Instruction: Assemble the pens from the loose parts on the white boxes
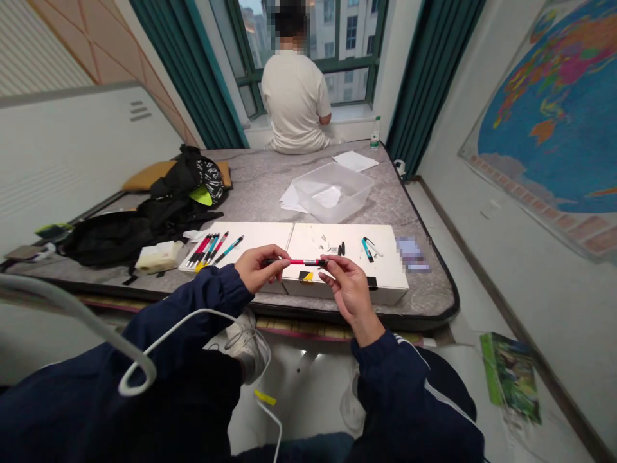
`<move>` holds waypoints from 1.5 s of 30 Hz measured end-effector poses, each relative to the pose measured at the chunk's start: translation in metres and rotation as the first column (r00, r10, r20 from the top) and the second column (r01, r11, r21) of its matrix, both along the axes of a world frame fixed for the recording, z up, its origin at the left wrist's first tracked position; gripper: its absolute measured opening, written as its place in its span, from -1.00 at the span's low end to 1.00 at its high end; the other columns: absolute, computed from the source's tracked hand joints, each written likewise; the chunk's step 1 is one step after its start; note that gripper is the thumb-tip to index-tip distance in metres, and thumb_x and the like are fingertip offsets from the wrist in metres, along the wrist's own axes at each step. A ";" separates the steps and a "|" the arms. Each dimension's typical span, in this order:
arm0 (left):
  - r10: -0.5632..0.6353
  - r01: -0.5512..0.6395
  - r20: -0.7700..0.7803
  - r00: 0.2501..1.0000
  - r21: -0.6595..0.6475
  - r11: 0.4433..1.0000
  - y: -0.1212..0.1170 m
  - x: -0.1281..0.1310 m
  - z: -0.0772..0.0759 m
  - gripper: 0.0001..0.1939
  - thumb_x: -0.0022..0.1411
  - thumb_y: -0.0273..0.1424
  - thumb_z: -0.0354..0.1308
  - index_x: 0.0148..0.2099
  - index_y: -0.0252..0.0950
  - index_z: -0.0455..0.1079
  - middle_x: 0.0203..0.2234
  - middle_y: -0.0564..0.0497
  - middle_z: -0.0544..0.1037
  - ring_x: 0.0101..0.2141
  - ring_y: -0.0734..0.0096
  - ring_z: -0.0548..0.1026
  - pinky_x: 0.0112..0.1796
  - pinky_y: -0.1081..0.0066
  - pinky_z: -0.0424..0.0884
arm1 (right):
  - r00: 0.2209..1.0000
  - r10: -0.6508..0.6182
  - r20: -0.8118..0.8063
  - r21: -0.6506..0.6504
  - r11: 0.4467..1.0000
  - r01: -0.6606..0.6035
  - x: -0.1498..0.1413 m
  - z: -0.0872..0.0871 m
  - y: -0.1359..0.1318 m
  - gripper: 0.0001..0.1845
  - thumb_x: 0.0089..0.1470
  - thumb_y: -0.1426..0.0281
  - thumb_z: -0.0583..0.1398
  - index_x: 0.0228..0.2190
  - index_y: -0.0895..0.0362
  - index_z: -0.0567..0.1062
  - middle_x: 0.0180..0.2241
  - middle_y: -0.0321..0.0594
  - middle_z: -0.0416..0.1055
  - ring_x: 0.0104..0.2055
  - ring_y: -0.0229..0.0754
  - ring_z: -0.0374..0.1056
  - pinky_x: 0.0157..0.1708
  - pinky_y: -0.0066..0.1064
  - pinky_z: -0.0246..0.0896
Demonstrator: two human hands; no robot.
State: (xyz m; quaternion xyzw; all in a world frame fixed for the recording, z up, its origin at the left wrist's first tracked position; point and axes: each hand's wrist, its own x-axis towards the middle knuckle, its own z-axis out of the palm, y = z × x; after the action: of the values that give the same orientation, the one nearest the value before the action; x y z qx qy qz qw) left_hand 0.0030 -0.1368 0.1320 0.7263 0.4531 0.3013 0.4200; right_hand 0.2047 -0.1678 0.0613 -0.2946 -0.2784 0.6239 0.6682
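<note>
both hands (308, 280) round half-hidden pen (299, 262)

- A pen (296, 262) with a red barrel and dark ends is held level, lengthwise from left to right, just above the near edge of two white boards.
- Its left, dark end sits pinched in the fingers of the left hand (258, 267), which curls around it from below.
- Its right end, with a black and silvery tip section, is gripped by the fingertips of the right hand (349, 292).
- The middle of the barrel shows bare between both hands.
</note>
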 end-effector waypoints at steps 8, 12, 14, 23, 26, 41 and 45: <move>0.019 -0.017 0.048 0.999 -0.060 0.998 -0.003 0.003 0.008 -0.67 0.14 -0.17 0.14 -0.26 -0.37 0.34 -0.71 0.11 0.37 -0.70 0.60 0.29 -0.65 0.56 0.25 | 1.000 0.011 -0.003 0.048 0.999 -0.011 0.003 0.005 0.001 -0.78 -0.07 0.33 0.31 -0.31 0.12 0.52 -0.22 -0.20 0.52 -0.22 -0.18 0.45 -0.30 -0.38 0.46; 0.013 -0.011 0.038 0.999 -0.066 0.998 -0.002 0.001 0.005 -0.70 0.16 -0.19 0.13 -0.25 -0.37 0.34 -0.72 0.12 0.36 -0.70 0.60 0.28 -0.64 0.56 0.26 | 0.999 0.035 0.020 0.069 0.997 -0.037 0.003 0.005 0.000 -0.78 -0.07 0.33 0.31 -0.31 0.13 0.52 -0.25 -0.19 0.52 -0.20 -0.14 0.46 -0.29 -0.36 0.46; 0.010 -0.007 0.049 0.999 -0.065 0.998 -0.001 -0.001 0.003 -0.71 0.17 -0.21 0.13 -0.24 -0.37 0.34 -0.71 0.12 0.36 -0.69 0.59 0.30 -0.64 0.56 0.27 | 0.999 0.029 0.040 0.079 0.996 -0.032 0.002 0.005 -0.001 -0.77 -0.08 0.33 0.32 -0.32 0.15 0.53 -0.31 -0.19 0.53 -0.22 -0.12 0.47 -0.31 -0.35 0.47; -0.016 0.033 -0.168 0.986 0.099 0.995 -0.002 -0.010 0.009 -0.69 0.16 -0.22 0.13 -0.16 -0.36 0.39 -0.63 0.07 0.44 -0.62 0.55 0.39 -0.57 0.57 0.35 | 0.934 -0.098 0.344 0.187 0.982 0.034 0.007 0.002 0.002 -0.73 -0.08 0.25 0.30 -0.34 0.16 0.56 -0.33 -0.20 0.51 -0.31 -0.17 0.47 -0.28 -0.29 0.48; -0.055 0.134 -0.327 0.944 0.224 0.965 -0.002 -0.013 0.013 -0.68 0.19 -0.24 0.09 -0.10 -0.33 0.42 -0.53 0.03 0.54 -0.53 0.51 0.47 -0.44 0.53 0.40 | 0.913 -0.119 0.390 0.202 0.978 0.042 0.004 -0.002 0.002 -0.73 -0.03 0.22 0.26 -0.36 0.17 0.53 -0.41 -0.22 0.50 -0.37 -0.18 0.46 -0.32 -0.31 0.47; -0.129 0.366 -0.539 0.832 0.358 0.859 -0.005 -0.011 0.011 -0.74 0.26 -0.34 -0.03 -0.10 -0.31 0.40 -0.40 -0.01 0.56 -0.41 0.45 0.50 -0.32 0.49 0.39 | 0.808 0.018 0.589 0.120 0.987 -0.109 0.005 -0.011 -0.001 -0.50 0.15 0.00 -0.05 -0.52 0.13 0.33 -0.70 -0.36 0.26 -0.71 -0.36 0.16 -0.70 -0.54 0.07; -0.116 0.326 -0.519 0.847 0.335 0.884 -0.003 -0.013 0.010 -0.75 0.25 -0.33 -0.01 -0.10 -0.31 0.39 -0.46 0.02 0.55 -0.45 0.47 0.48 -0.36 0.50 0.38 | 0.779 -0.024 0.627 0.214 0.966 -0.143 0.007 -0.006 -0.003 -0.66 0.11 0.08 0.08 -0.32 0.11 0.34 -0.51 -0.31 0.35 -0.57 -0.32 0.27 -0.63 -0.54 0.17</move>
State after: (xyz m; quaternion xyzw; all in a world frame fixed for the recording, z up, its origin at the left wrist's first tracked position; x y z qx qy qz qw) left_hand -0.0104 -0.1400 0.1417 0.8982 0.3811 0.1463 0.1633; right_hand 0.2113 -0.1706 0.0551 -0.3889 -0.5695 0.4717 0.5495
